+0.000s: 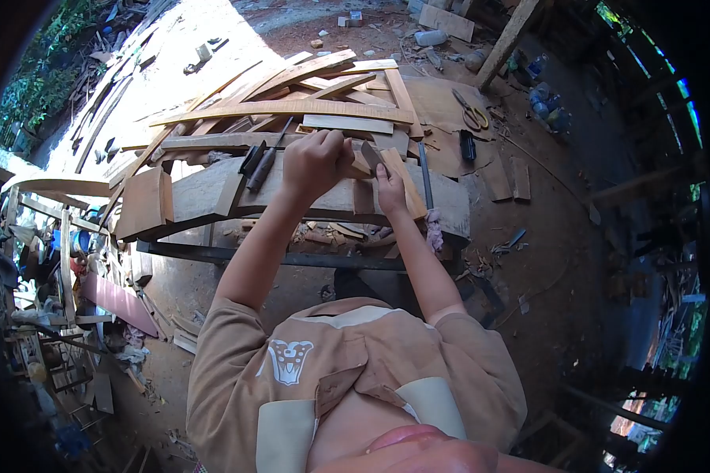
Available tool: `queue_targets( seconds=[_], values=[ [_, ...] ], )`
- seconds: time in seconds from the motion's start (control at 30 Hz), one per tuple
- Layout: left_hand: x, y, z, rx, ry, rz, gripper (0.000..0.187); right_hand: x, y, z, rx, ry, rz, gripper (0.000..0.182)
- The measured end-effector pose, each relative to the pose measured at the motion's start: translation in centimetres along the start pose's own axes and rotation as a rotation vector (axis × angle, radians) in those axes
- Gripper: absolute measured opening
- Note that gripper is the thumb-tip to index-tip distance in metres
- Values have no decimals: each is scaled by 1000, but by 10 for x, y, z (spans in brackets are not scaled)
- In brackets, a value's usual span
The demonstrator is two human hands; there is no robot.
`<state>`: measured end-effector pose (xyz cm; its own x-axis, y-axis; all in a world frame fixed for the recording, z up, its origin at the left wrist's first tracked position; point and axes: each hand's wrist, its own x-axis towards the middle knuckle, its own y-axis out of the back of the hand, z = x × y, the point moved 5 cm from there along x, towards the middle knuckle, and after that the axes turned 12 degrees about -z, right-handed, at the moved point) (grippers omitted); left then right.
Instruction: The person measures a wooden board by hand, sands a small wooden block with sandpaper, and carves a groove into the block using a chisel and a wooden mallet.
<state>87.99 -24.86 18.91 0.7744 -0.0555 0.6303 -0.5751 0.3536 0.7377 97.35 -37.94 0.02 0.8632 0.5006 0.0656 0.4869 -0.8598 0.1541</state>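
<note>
My left hand (317,162) is closed in a fist above the thick wooden plank (201,189); whatever it grips is hidden. Just to its right, my right hand (390,189) is closed around a dark flat blade-like piece (370,155), thumb on top. A light wood strip (407,183) lies under and beside my right hand. Between the hands the end of a pale wood piece (358,167) shows. Left of my left hand, a dark-handled tool (261,171) with a thin shaft rests on the plank.
Wooden slats (284,108) are piled beyond the plank. Scissors (471,115) and a black object (468,145) lie on the right. A wooden block (146,197) stands at the plank's left end. A post (509,43) rises at the back right. Scraps litter the ground.
</note>
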Motion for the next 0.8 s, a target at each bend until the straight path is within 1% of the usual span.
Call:
queue_targets(
  seconds=[0.03, 0.1, 0.13, 0.17, 0.2, 0.23, 0.3, 0.33, 0.37, 0.43, 0.47, 0.5, 0.57, 0.6, 0.63, 0.7, 0.73, 0.8],
  values=[
    [0, -2, 1, 4, -1, -1, 24, -1, -5, -2, 3, 2, -1, 35],
    [3, -4, 2, 62, 42, 11, 22, -5, -14, -17, 157, 67, 71, 36],
    [4, -6, 2, 85, 71, 10, 22, -9, -18, -41, 159, 62, 68, 36],
    [5, -6, 1, 85, 79, 4, 22, -15, -21, -79, 158, 143, 47, 35],
    [6, -6, 0, 83, 87, 1, 21, -21, -24, -99, 159, 223, 28, 34],
    [7, -5, -1, 81, 91, -1, 20, -26, -24, -99, 162, 217, 28, 34],
    [8, -4, 0, 81, 98, -4, 19, -28, -22, -108, 6, 329, 57, 33],
    [8, -3, -1, 69, 105, 9, 18, -27, -17, -87, -39, 361, 140, 32],
    [7, -2, -3, 58, 116, 24, 18, -24, -12, -64, -41, 367, 134, 32],
    [7, 0, -5, 43, 124, 40, 19, -11, -3, -18, -305, 122, 97, 32],
    [6, 1, -5, 21, 124, 39, 20, -11, 0, -14, -273, 194, 171, 33],
    [3, 0, -4, 24, 129, 42, 20, -12, -1, -17, -273, 195, 165, 33],
    [4, -3, -2, 6, 107, 39, 20, -12, 0, -20, -246, 100, 136, 34],
    [4, -1, -1, 29, 111, 48, 20, -16, -4, -36, -188, 193, 170, 31],
    [3, 0, -1, 29, 115, 50, 20, -23, -7, -54, -190, 193, 166, 31],
    [2, -2, 0, 45, 81, 17, 17, -37, -15, -85, -226, 221, 79, 29],
    [1, -3, 2, 40, 86, 15, 17, -41, -16, -88, -226, 246, 100, 29],
    [1, -3, 6, 19, 15, -24, 15, -38, -10, -58, -294, 257, 108, 29]
  ],
)
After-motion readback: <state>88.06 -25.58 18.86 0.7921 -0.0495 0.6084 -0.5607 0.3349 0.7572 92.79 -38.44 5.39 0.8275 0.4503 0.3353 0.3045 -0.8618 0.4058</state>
